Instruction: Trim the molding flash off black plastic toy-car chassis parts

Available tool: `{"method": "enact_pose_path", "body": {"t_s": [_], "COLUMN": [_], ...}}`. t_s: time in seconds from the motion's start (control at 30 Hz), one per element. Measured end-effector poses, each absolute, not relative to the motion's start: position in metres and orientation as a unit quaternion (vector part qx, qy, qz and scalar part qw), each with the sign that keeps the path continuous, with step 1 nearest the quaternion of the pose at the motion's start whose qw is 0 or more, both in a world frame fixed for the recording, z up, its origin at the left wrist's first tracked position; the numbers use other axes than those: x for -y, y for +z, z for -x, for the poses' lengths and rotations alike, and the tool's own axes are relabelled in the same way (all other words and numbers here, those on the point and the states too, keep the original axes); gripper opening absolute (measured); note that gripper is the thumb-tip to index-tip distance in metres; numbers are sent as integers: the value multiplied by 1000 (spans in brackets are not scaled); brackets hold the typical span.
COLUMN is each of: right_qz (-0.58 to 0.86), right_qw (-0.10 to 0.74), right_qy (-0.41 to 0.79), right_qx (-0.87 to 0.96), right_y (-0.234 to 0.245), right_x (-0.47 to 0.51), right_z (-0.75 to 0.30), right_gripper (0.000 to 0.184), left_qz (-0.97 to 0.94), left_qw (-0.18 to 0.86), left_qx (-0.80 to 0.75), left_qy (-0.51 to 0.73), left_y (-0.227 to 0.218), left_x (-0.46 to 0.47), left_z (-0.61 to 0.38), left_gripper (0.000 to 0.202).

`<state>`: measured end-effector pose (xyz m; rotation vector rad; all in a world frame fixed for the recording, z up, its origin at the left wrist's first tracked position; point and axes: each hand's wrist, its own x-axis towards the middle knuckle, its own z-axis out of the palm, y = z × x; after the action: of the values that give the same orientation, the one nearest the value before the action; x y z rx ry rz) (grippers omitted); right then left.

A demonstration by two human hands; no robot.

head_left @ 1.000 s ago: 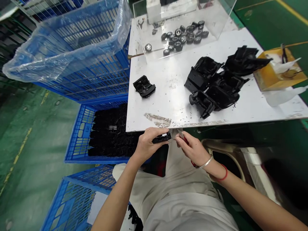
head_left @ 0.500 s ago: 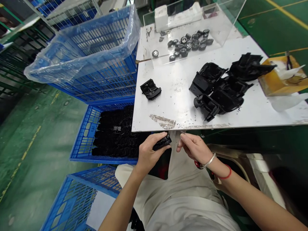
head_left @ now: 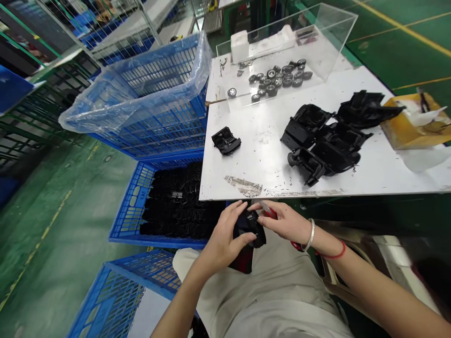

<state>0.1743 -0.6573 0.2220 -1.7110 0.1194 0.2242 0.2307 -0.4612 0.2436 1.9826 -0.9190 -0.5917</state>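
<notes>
I see the black plastic part (head_left: 249, 228) gripped in the left hand (head_left: 225, 239) over the lap, just on the near side of the white table (head_left: 268, 164), tipped upright from lying flat a moment ago. The right hand (head_left: 286, 223), closed on a red-handled cutter (head_left: 268, 211), now meets it.
</notes>
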Motion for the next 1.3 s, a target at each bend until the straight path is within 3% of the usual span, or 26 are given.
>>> {"method": "enact_pose_path", "body": {"t_s": [0.1, 0.2, 0.27, 0.43, 0.63, 0.8, 0.93, 1.3], "right_qz": [740, 751, 791, 879, 959, 988, 989, 997], "right_qw": [662, 654, 610, 474, 280, 124, 99, 49], "right_qy": [117, 88, 23, -53, -11, -79, -99, 0], "right_qx": [25, -5, -49, -11, 44, 44, 40, 54], "right_y": [223, 227, 230, 223, 195, 191, 189, 184], "right_x": [656, 655, 658, 663, 656, 652, 651, 648], "right_z": [-179, -182, -182, -172, -162, -166, -172, -178], "right_gripper": [24, 26, 23, 13, 28, 41, 43, 24], "left_qz": [-760, -750, -770, -793, -790, -771, -758, -747], "left_qw": [420, 421, 425, 463, 460, 468, 476, 478], "left_qx": [384, 374, 358, 315, 316, 335, 331, 335], "left_qy": [-315, -347, -314, -239, -256, -273, -300, -318], "left_y": [247, 245, 242, 239, 237, 229, 220, 218], "left_x": [466, 473, 475, 471, 472, 473, 473, 472], "left_z": [-249, -261, -268, -288, -300, -305, -311, -317], "left_gripper": [84, 91, 84, 38, 37, 37, 38, 37]}}
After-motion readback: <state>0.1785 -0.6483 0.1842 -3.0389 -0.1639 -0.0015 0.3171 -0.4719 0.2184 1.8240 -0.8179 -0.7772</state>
